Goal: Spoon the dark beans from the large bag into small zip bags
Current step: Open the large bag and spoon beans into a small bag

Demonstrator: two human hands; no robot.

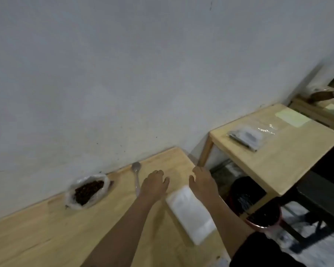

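Observation:
The large clear bag [88, 191] stands open on the wooden table [46, 237] near the wall, with dark beans showing in its mouth. A spoon [136, 173] lies to its right, bowl toward the wall. A stack of small clear zip bags [190, 212] lies flat at the table's right side. My left hand [154, 185] hovers palm down between the spoon and the stack, fingers relaxed, holding nothing. My right hand [201, 181] hovers just past the stack's far end near the table's right edge, fingers loose and empty.
The grey wall [143, 74] runs along the table's far edge. A second wooden table [278, 160] stands to the right with a plastic packet [246, 136] and a pale sheet [292, 117] on it. A red bin [264, 214] sits on the floor between the tables.

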